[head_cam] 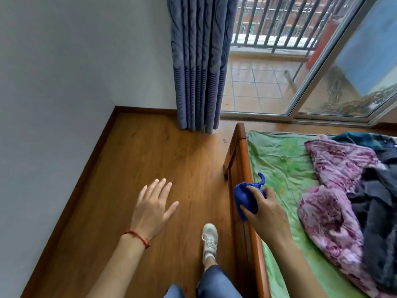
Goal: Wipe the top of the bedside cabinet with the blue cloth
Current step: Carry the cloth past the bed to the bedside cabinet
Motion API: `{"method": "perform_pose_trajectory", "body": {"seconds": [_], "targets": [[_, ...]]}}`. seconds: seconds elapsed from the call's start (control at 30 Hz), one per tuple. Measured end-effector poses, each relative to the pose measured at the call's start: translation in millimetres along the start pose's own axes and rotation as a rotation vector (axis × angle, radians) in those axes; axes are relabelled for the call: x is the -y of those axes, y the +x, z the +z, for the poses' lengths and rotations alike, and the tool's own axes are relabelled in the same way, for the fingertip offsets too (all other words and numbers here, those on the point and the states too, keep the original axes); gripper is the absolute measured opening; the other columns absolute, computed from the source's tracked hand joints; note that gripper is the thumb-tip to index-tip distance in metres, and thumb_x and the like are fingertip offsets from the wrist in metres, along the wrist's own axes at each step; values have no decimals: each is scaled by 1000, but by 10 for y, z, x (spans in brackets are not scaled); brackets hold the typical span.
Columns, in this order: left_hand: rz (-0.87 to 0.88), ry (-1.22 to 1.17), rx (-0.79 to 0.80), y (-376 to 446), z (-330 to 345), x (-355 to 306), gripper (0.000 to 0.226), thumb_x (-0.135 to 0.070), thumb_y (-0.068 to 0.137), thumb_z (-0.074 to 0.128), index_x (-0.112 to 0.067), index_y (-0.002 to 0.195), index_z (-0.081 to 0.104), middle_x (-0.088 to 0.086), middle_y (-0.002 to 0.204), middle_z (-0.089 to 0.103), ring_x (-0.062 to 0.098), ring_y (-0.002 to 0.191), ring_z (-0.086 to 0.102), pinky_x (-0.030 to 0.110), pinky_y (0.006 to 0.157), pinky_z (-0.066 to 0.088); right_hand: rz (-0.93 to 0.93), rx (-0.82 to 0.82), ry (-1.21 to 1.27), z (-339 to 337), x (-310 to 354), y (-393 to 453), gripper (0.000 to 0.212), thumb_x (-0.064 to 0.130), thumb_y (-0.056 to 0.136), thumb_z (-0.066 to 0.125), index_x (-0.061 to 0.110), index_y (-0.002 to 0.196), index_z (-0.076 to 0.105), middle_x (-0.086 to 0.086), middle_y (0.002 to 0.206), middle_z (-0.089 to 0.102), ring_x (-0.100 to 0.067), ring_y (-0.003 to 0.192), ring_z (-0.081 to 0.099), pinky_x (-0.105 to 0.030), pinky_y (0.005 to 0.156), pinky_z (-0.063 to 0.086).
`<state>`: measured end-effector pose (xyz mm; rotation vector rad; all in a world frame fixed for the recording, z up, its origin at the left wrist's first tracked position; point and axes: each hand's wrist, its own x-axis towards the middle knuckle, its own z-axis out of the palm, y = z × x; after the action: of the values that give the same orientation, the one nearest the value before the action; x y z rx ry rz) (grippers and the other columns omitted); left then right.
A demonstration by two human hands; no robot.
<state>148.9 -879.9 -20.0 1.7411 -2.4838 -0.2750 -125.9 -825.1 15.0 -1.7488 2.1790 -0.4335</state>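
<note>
Walking w/ the blue cloth (246, 198) bunched in the right hand (265, 211), fingers clamped round it, just over the wooden bed rail (240, 168). Left hand (153, 206) hangs free above the floor (139, 158), fingers spread apart, holding nothing. Bedside cabinet isn't in sight, so I'd judge this is the carry step, wiping not yet begun. Next move prob. calls for finding the cabinet, getting the cloth flat on its top, then sweeping across.

Room: brown wood floor, white wall at left, blue-grey curtain (198, 61) by a sliding glass door to a tiled balcony. Bed has a green sheet (281, 160), w/ a purple floral blanket (335, 190) and dark clothes heaped on it.
</note>
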Motion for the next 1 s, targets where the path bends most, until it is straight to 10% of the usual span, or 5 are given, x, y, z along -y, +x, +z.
{"method": "perform_pose_trajectory", "body": {"seconds": [1.0], "targets": [[212, -12, 67, 5431, -363, 779, 76, -54, 97, 10, -2, 115, 63, 16, 119, 62, 32, 111, 57, 50, 91, 43, 111, -107, 33, -139, 235, 5143, 55, 12, 65, 77, 13, 117, 58, -17, 103, 53, -38, 74, 59, -36, 54, 45]]}}
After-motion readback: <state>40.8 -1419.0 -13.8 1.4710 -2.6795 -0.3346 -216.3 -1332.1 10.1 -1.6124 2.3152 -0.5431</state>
